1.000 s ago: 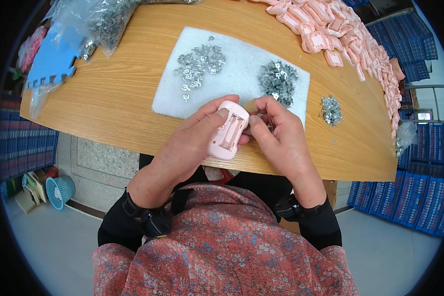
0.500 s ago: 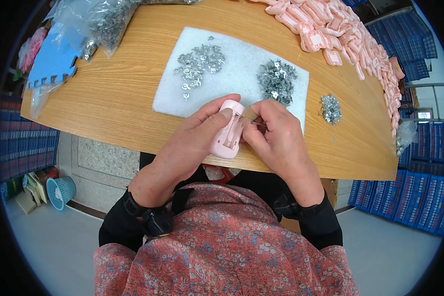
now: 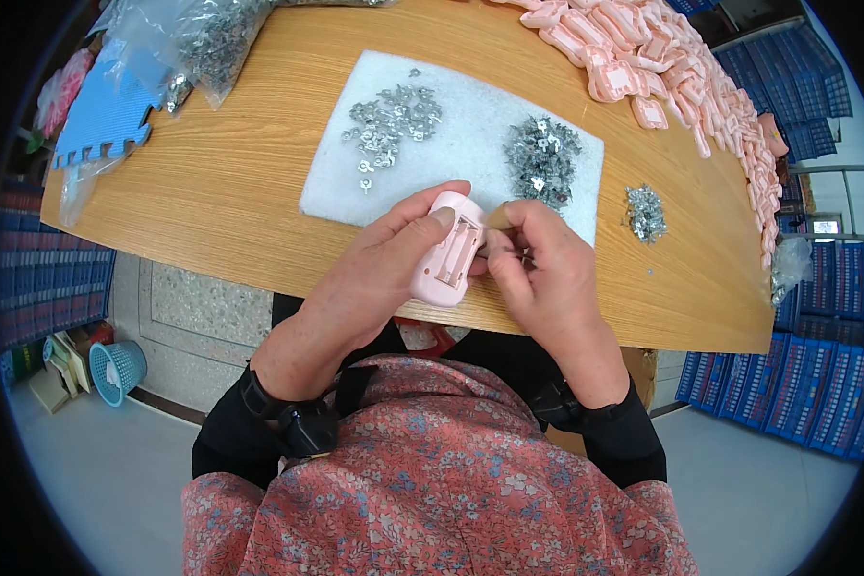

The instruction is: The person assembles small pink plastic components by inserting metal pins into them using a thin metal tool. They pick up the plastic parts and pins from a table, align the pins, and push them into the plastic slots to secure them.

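My left hand is closed round a pale pink plastic battery case, its thumb on the upper face. The case's open battery compartment faces up, with slots running along its length. Just right of the case, my right hand is closed in a pinch on a thin metal tool, mostly hidden by the fingers. Whether its tip touches the case I cannot tell. Beyond the hands lies a white felt pad bearing a loose heap of small metal contacts and a denser, darker heap.
A smaller pile of metal pieces lies right of the pad. Many pink plastic cases are heaped along the far right edge of the wooden table. Clear bags of metal parts and a blue foam mat sit far left.
My right hand has drawn slightly right, away from the compartment, and the tool's end no longer shows over the case. My left hand keeps its hold on the case.
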Available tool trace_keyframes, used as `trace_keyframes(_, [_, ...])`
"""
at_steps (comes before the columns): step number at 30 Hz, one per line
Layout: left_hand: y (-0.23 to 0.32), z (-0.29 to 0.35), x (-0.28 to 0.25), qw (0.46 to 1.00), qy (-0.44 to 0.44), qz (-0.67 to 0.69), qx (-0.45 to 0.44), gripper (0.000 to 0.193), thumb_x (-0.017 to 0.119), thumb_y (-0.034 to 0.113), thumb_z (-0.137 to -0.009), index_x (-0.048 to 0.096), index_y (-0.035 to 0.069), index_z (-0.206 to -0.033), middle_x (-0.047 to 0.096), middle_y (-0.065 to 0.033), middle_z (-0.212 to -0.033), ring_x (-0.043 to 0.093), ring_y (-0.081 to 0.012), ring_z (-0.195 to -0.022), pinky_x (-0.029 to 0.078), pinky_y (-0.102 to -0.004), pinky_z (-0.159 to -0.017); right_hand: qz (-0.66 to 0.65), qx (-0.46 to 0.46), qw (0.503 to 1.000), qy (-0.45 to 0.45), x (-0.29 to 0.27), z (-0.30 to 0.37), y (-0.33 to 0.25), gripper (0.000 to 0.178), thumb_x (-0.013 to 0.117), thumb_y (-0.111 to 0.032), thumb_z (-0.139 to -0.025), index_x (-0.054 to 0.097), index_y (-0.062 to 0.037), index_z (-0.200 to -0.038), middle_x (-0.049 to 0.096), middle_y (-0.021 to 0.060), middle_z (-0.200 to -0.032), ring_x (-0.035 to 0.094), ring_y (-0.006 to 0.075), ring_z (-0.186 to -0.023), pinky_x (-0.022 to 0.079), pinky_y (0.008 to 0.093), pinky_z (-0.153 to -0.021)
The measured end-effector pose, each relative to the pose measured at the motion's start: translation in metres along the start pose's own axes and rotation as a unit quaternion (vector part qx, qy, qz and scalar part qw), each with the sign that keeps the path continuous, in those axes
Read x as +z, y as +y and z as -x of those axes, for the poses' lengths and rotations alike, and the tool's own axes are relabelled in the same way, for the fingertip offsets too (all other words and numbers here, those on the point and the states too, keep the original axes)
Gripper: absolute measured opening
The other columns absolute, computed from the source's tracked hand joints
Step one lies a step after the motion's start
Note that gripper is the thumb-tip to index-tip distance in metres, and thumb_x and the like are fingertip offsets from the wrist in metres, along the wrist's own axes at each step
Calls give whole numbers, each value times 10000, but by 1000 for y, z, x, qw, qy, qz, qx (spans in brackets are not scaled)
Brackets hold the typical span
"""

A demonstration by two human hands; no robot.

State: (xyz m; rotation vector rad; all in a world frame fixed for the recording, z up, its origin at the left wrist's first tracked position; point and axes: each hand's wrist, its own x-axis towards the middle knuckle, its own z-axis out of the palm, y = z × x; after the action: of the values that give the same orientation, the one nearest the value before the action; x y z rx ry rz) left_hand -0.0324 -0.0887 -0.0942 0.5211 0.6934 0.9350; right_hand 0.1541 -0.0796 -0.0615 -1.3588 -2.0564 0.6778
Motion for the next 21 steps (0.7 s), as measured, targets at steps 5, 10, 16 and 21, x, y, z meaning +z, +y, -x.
trace_keyframes(5, [2,-2,-1,1000,-27,-8,-4,484,385,196,-1046,324,-19,-1476,591,-175,-1236,665,-237,-1016,544,-340,-905,-97,116,988,-13,-1,-3,-2,211,679,-123,-916,561,2,-1040,638,118,-825,622,164,-621,504,295,-599])
trace_keyframes(10, [8,2,3,999,-29,-5,-22,490,363,195,-1042,312,-19,-1480,571,-191,-1265,664,-243,-1018,539,-350,-914,-292,195,934,-64,-1,-4,3,190,632,-123,-962,565,9,-1082,636,41,-855,600,81,-698,494,233,-630])
trace_keyframes(16, [7,5,2,998,-10,-57,-6,456,398,183,-1039,378,8,-1460,586,-124,-1241,632,-174,-1037,526,-307,-896,-434,274,853,-95,-16,-11,3,171,650,-134,-948,582,-21,-1057,594,-2,-793,508,35,-621,387,185,-533])
trace_keyframes(21, [15,9,6,962,7,-258,91,408,514,115,-1006,478,30,-1403,606,-56,-1145,598,-99,-1003,506,-260,-858,-450,260,846,-118,-24,-13,6,154,659,-133,-938,600,-24,-1028,590,-14,-767,480,23,-569,318,173,-466])
